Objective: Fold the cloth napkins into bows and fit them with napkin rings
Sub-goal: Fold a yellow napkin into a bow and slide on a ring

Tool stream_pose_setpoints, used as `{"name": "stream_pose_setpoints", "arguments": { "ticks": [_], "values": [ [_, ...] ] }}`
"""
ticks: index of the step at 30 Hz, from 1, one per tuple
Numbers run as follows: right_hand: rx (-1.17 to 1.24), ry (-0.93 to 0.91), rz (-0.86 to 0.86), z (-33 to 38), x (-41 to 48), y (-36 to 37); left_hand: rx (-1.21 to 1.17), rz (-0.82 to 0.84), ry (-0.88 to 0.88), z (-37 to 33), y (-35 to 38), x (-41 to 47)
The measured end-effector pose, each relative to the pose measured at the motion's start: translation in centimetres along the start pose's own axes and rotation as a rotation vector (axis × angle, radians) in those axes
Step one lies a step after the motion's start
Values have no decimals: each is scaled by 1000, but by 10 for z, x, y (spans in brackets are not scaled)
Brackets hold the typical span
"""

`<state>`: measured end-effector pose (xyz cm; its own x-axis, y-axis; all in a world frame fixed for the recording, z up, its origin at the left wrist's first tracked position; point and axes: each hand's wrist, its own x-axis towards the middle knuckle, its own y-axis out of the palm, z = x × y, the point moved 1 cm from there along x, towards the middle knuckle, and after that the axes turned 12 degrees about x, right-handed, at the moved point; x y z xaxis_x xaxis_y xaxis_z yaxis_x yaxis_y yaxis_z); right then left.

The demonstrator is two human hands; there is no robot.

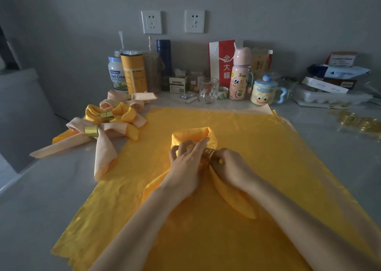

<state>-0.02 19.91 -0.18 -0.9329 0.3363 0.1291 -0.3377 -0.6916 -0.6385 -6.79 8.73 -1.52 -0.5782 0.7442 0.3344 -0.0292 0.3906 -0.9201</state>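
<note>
Yellow napkin [191, 135] sat right between my two hands, its loop standing up just beyond the fingertips and its tail running back under the right wrist. My left hand [185, 163] was curled down over the gathered middle, fingers pinching the cloth tight. My right hand [231, 165] had its fingers closed round the gold napkin ring [209, 153], which sat on the bunched fabric between the two hands. So I judged this the ring-fitting step: ring on the cloth, bow not yet spread.

The next move, as I read it, called for a firm pinch from the left while the right slid the ring to the waist. Then the loops would need fanning out evenly, and that glossy cloth looked likely to slip.

All this lay on a flat yellow cloth [226, 239] beneath my forearms. Well off to the left of my left hand lay finished bows [125, 114] with rings on. Well off to the right of my right hand were spare gold rings [354, 123].
</note>
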Motion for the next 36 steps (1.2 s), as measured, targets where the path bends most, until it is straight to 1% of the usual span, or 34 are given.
{"name": "stream_pose_setpoints", "arguments": {
  "ticks": [4, 6, 9, 13, 15, 16, 18, 20, 24, 26, 28, 31, 34, 36],
  "values": [
    [-102, -5, -113, -11, 0, 11, -174, -77, -144, 15, -24, 12],
    [-116, -34, -138, -14, 0, 13, -135, -57, -182, 23, -31, 33],
    [-27, -15, -179, -15, -2, 14, -46, 58, -182, 20, -26, 64],
    [93, 3, -299, -19, -2, 13, 52, 324, -186, 14, -7, 89],
    [97, 13, -331, -24, 0, 11, 148, 400, -208, 14, 0, 96],
    [93, 24, -339, -26, 2, 10, 190, 391, -216, 15, 2, 99],
    [82, 60, -337, -30, 5, 8, 193, 344, -220, 16, 6, 98],
    [101, 66, -350, -32, 8, 6, 119, 302, -201, 18, 7, 93],
    [188, 41, -412, -29, 11, 1, -104, 197, -162, 26, -9, 74],
    [250, 10, -431, -26, 10, -1, -137, 171, -130, 28, -16, 60],
    [303, -27, -399, -22, 7, -3, -150, 163, -102, 27, -20, 46],
    [390, -26, -267, -17, 3, -3, -104, 141, -10, 24, -21, 32],
    [374, -18, -124, -14, 1, -9, -11, 107, 89, 21, -22, 26],
    [335, -27, -10, -9, 1, -15, -35, 81, 88, 24, -21, 22]
  ]
}}
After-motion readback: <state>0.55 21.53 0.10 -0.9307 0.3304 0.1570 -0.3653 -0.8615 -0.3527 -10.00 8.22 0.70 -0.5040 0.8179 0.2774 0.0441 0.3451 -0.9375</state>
